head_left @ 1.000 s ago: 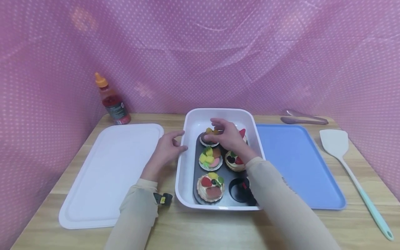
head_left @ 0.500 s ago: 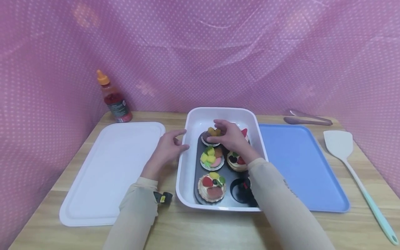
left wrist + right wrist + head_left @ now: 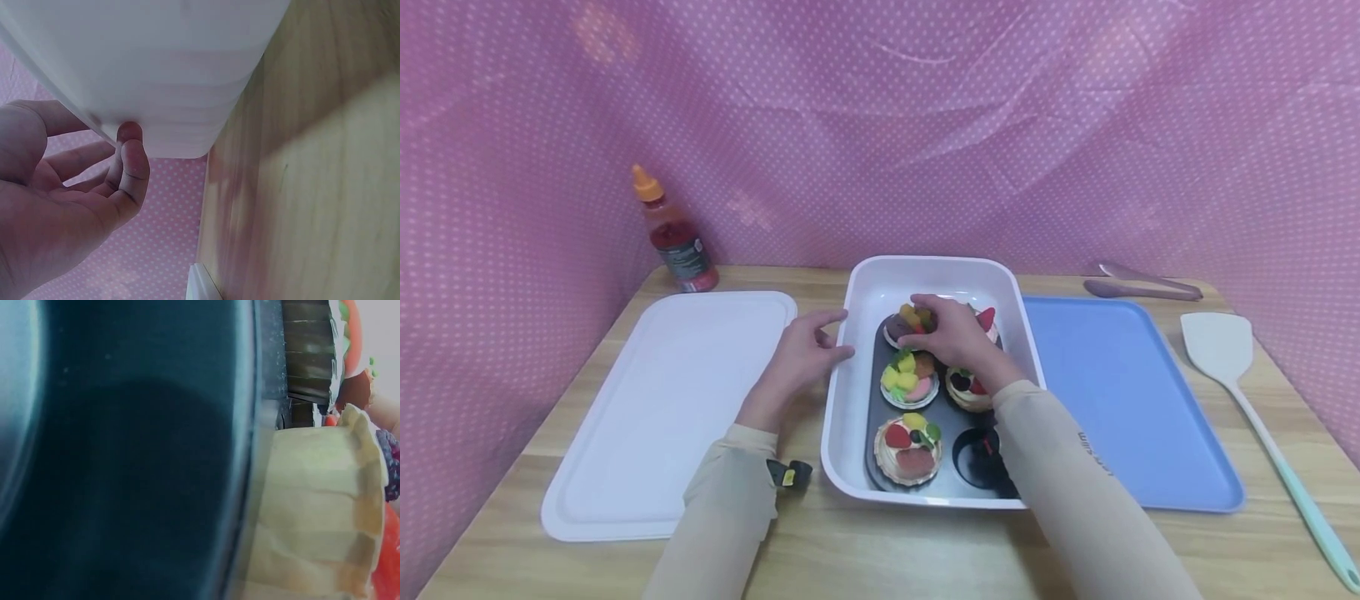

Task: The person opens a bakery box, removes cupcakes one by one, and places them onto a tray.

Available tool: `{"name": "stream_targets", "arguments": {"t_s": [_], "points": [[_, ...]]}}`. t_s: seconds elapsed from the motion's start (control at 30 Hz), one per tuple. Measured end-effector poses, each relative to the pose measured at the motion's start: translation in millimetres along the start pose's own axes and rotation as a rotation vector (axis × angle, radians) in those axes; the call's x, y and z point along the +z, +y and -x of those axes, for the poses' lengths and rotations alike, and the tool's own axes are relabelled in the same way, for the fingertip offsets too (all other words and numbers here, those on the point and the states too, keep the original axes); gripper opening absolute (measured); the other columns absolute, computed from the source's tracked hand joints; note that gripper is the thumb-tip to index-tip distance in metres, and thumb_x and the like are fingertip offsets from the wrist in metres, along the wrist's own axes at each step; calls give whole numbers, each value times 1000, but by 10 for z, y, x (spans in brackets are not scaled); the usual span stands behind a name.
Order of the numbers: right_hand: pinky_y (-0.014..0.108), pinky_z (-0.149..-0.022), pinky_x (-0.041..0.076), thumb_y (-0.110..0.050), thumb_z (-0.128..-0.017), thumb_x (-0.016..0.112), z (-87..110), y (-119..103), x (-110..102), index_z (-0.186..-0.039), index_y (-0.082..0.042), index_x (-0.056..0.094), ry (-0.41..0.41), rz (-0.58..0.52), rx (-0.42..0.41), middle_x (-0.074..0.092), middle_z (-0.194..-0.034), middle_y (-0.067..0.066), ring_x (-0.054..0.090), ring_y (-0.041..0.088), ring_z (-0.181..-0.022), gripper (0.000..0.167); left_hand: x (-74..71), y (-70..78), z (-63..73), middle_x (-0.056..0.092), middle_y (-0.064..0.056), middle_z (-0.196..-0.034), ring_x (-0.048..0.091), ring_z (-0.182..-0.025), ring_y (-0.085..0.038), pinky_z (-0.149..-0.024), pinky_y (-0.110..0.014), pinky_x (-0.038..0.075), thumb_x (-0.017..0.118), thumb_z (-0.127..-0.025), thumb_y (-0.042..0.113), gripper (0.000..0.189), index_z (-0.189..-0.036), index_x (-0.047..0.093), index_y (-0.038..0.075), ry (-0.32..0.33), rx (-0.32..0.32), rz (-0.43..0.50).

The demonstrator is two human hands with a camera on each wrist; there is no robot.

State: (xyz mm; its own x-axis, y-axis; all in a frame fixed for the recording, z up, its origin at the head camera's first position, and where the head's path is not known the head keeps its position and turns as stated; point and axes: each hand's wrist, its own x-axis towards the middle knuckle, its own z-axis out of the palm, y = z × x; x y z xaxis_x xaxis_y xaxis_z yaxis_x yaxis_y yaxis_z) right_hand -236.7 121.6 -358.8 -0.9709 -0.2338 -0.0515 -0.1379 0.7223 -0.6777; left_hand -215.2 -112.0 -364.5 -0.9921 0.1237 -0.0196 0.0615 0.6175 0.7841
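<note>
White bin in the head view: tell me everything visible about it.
The white bin is deep, open-topped and rectangular with rounded corners, glossy like plastic. It stands on the wooden table, a short end toward the person, between a flat white tray and a blue tray. Inside sits a dark muffin pan with tarts. The left hand grips its left rim; the right hand is inside it.

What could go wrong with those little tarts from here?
The right hand is at the back-left tart, fingers close to its toppings, so they might get squashed or knocked off. The right wrist passes partly over the middle-right tart and could brush it. The left hand touches the white box; a hard push might shift it.
</note>
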Motion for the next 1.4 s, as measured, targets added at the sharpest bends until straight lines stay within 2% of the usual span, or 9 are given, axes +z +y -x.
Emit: {"name": "stream_targets", "arguments": {"t_s": [0.17, 0.43, 0.77, 1.0, 1.4], "points": [[49, -117, 38, -26, -89, 79, 4, -3, 16, -149, -9, 49, -2, -2, 6, 54, -149, 13, 50, 31, -139, 69, -4, 0, 2, 66, -16, -112, 66, -93, -26, -76, -33, 57, 73, -91, 12, 59, -147, 52, 12, -3, -12, 4], [48, -114, 43, -20, -88, 79, 4, -9, 24, -148, -8, 50, -10, 22, -4, 53, -148, 13, 52, 31, -136, 68, 6, -15, -15, 64, -17, -118, 66, -94, -27, -77, -33, 58, 72, -91, 11, 58, -146, 53, 11, 0, 3, 16], [50, -117, 38, -22, -89, 79, 25, -14, 30, -150, -9, 47, -6, 36, -55, 51, -150, 13, 45, 32, -142, 70, 10, -17, -17, 63, -17, -120, 66, -97, -28, -77, -34, 59, 72, -91, 11, 58, -146, 53, 12, -2, -4, 19], [50, -117, 38, -25, -90, 77, 38, -32, 36, -148, -8, 49, -2, 55, -80, 54, -146, 13, 47, 32, -140, 67, 9, -1, -5, 62, -15, -123, 66, -97, -27, -78, -34, 59, 72, -92, 12, 58, -146, 53, 13, -5, -4, 15], [50, -117, 39, -27, -91, 77, 38, -28, 43, -147, -9, 49, -2, 75, -79, 54, -147, 12, 47, 32, -140, 66, 12, -16, -11, 62, -14, -124, 66, -98, -27, -80, -35, 60, 72, -92, 12, 58, -146, 53, 13, -7, 3, 22]]}}
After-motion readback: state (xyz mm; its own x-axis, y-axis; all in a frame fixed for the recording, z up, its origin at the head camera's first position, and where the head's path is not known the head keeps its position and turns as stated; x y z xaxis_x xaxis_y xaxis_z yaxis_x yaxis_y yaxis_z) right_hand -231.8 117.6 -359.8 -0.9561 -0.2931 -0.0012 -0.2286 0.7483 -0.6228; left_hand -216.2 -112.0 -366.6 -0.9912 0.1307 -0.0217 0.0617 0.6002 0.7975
